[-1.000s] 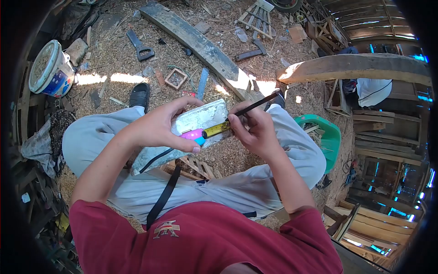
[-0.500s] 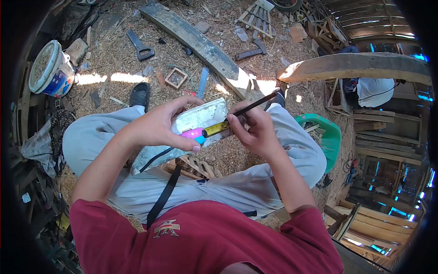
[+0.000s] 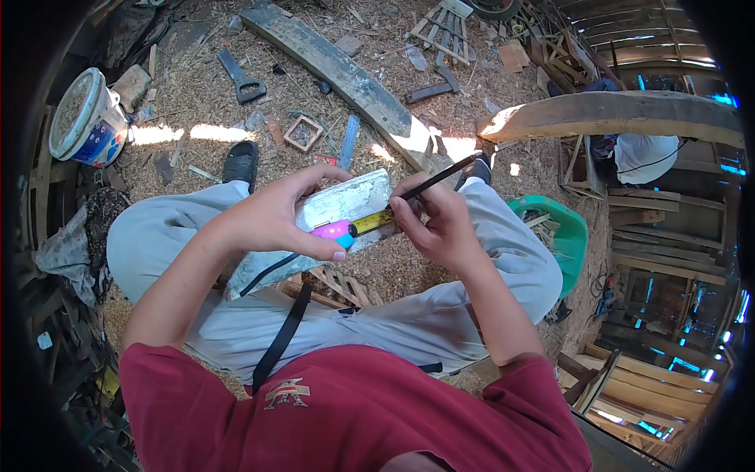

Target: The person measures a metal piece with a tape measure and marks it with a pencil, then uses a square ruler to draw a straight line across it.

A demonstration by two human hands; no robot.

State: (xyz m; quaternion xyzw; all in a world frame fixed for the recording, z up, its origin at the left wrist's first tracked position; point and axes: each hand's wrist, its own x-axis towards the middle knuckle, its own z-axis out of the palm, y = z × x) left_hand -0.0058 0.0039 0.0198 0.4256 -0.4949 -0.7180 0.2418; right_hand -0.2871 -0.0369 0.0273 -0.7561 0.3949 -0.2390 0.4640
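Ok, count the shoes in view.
2: the left shoe beyond the left hand, the right shoe partly behind the pencil in the right hand. More may be hidden.

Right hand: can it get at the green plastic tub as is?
Probably yes, but not with a free grip: the right hand holds a thin black stick. The pale grey trousered right leg lies between that hand and the green plastic tub.

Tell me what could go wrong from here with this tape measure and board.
The left hand holds both the tape measure and the whitish board, so the tape measure might slip if that grip loosens. The right hand, holding a dark pencil-like stick, is close to the yellow blade and could nudge it out of line.
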